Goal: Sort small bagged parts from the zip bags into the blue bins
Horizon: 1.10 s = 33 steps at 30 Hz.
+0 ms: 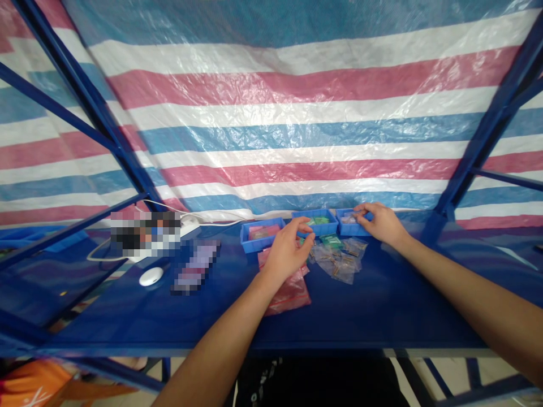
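Observation:
My right hand (384,224) reaches over the right blue bin (354,229). Its thumb and fingertips are pinched at the bin's clear packets (348,219); what they grip is too small to make out. My left hand (291,249) hovers over the red plastic bags (291,297), fingers curled, with a gap between thumb and fingers and nothing visible in it. Just beyond its fingertips stands the middle blue bin (328,229), holding green packets (318,221). Clear bags with small brass-coloured pieces (341,265) and a green packet (332,242) lie between the hands.
A left blue bin (254,245) holds pink-red packets (263,232). Further left lie a blurred phone-like slab (196,268), a white round case (151,276) and a white power strip (189,226) with cables. Blue metal posts (479,147) and a striped plastic sheet (297,130) enclose the blue table (382,316).

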Tool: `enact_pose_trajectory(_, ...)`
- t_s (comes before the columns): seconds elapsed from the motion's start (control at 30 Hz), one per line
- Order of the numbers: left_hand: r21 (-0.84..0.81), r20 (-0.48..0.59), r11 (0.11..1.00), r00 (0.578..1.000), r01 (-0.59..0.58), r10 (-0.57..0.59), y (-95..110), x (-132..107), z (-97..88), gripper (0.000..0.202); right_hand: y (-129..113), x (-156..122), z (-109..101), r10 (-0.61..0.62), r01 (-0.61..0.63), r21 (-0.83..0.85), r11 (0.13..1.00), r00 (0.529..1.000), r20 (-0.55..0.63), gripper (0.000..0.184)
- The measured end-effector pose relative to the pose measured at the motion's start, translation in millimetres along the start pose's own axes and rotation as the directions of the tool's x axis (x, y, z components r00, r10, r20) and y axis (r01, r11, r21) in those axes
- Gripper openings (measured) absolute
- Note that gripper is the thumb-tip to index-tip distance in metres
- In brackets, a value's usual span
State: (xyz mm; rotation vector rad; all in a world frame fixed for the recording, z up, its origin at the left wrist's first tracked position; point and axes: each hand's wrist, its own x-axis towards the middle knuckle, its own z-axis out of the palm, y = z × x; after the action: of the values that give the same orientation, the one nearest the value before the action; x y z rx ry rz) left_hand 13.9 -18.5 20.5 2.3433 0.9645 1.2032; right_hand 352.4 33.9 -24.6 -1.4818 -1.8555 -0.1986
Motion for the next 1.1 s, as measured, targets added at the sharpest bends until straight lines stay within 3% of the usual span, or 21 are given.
enact_pose_trajectory(0.17, 0.034, -0.011, 0.999, 1.000, -0.008, 0.008, -1, 0, 0.1, 0.033, -11, -2, -2, -0.114, 0.116, -0.081, 0.990, 0.993, 0.029, 0.033)
enact_pose_trajectory(0.33, 0.057, -0.004, 0.998, 1.000, -0.019, 0.020, -1, 1, 1.1, 0.030, -46, -10, -11, -0.254, 0.253, -0.022, 0.967, 0.967, -0.026, 0.027)
enact_pose_trajectory(0.4, 0.066, 0.003, 0.997, 1.000, -0.027, 0.027, -2, 1, 1.4, 0.030, -63, -16, -15, -0.371, 0.369, 0.053, 0.928, 0.928, 0.034, 0.025)
enact_pose_trajectory(0.47, 0.084, 0.002, 0.996, 0.999, -0.032, 0.032, -2, 1, 1.5, 0.031, -79, -21, -17, -0.502, 0.483, 0.147, 0.863, 0.850, 0.161, 0.025)
enact_pose_trajectory(0.53, 0.101, 0.004, 0.994, 0.999, -0.036, 0.035, -2, 1, 1.3, 0.031, -90, -26, -16, -0.581, 0.541, 0.214, 0.813, 0.778, 0.241, 0.027)
enact_pose_trajectory(0.6, 0.109, 0.007, 0.993, 0.999, -0.034, 0.033, -2, 1, 1.1, 0.032, -97, -29, -12, -0.609, 0.551, 0.264, 0.792, 0.743, 0.278, 0.030)
enact_pose_trajectory(0.93, 0.111, 0.022, 0.993, 0.999, -0.042, 0.040, -3, 2, 2.5, 0.029, -102, -30, -2, -0.598, 0.522, 0.299, 0.799, 0.741, 0.305, 0.026)
enact_pose_trajectory(1.0, 0.100, 0.015, 0.994, 0.999, -0.042, 0.041, -3, 2, 2.7, 0.029, -102, -31, -1, -0.579, 0.508, 0.289, 0.812, 0.767, 0.277, 0.032)
enact_pose_trajectory(1.1, 0.081, 0.012, 0.996, 0.999, -0.043, 0.042, -1, 2, 2.8, 0.030, -102, -34, -2, -0.482, 0.407, 0.319, 0.856, 0.851, 0.207, 0.044)
